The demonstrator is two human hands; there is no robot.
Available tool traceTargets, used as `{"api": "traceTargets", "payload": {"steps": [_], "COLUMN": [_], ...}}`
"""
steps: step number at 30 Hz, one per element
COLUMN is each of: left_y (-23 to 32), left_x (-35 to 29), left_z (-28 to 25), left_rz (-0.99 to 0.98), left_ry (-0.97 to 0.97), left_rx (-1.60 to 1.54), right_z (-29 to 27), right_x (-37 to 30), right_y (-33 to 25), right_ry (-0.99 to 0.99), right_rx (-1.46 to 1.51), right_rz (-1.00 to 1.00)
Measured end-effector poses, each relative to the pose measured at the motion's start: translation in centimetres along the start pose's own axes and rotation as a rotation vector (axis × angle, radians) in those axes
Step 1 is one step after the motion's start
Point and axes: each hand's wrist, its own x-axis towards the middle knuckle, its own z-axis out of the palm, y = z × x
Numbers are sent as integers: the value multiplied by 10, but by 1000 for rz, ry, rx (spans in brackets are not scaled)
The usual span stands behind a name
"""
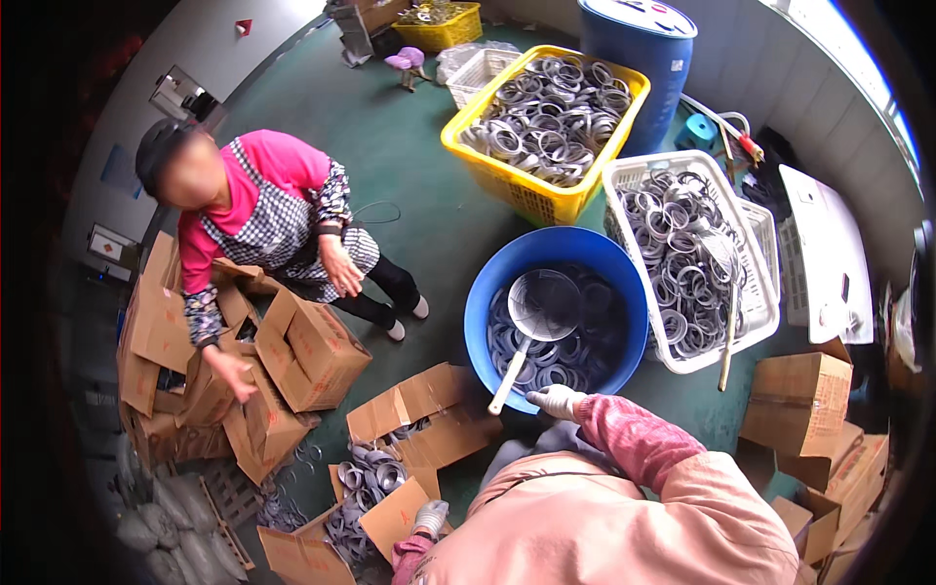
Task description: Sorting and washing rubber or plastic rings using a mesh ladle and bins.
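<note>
My right hand (556,401), in a pale work glove, is closed at the near rim of a round blue tub (475,322). Inside the tub lie many grey metal-looking rings (556,372). A long-handled strainer (544,304) rests over them, its handle (511,374) crossing the rim just left of that hand. Lower left, my gloved left hand (431,517) grips the flap of an open cardboard box (395,515); its fingers are partly hidden. Loose grey rings (370,478) spill from this box.
A yellow basket (546,210) and a white basket (624,234), both heaped with rings, stand beyond the tub. Another strainer (718,255) lies on the white one. Left, a co-worker (278,210) stands among cartons (307,356). A blue drum (639,73) stands behind; boxes (795,402) stack right.
</note>
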Motion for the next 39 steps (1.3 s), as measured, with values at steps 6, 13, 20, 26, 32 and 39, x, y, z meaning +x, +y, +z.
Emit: {"api": "traceTargets", "payload": {"steps": [6,13,20,26,32,39], "left_y": [48,53,-6,-89,-93,-121], "left_x": [-5,-39,-59,-106,-70,-57], "left_z": [-2,-1,50,122,140,136], "left_rz": [63,8,-1,-277,-246,-120], "left_ry": [106,150,46,131,83,136], "left_rx": [-283,-313,-189,-498,-606,-565], "right_z": [25,59,65,116,95,114], "right_x": [61,74,168,102,81,50], "right_y": [43,33,175,48,-3,-37], "right_ry": [-99,-216,-397,-390,-241,-32], "right_rx": [211,652,735,414,137,29], "right_rz": [12,281,-32,339,234,140]}}
